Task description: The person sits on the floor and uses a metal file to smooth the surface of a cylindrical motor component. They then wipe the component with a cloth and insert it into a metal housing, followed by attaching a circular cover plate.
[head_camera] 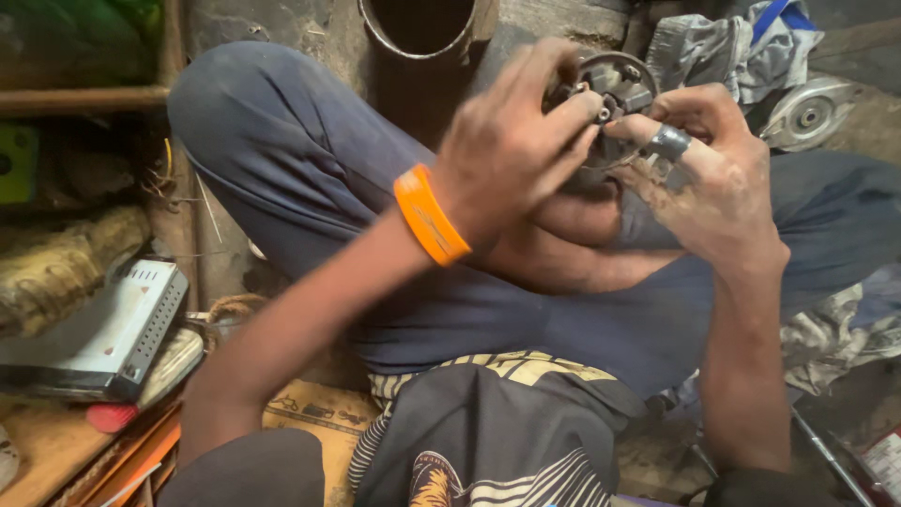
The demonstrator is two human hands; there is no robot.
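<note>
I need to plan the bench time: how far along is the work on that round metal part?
Both hands are on it: the left hand and right hand grip the round metal part above the lap. Nothing shows a finished step. A second round metal piece lies untouched on the floor.

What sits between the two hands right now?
In the head view, a round dark metal part sits between the left hand and right hand, gripped by both.
</note>
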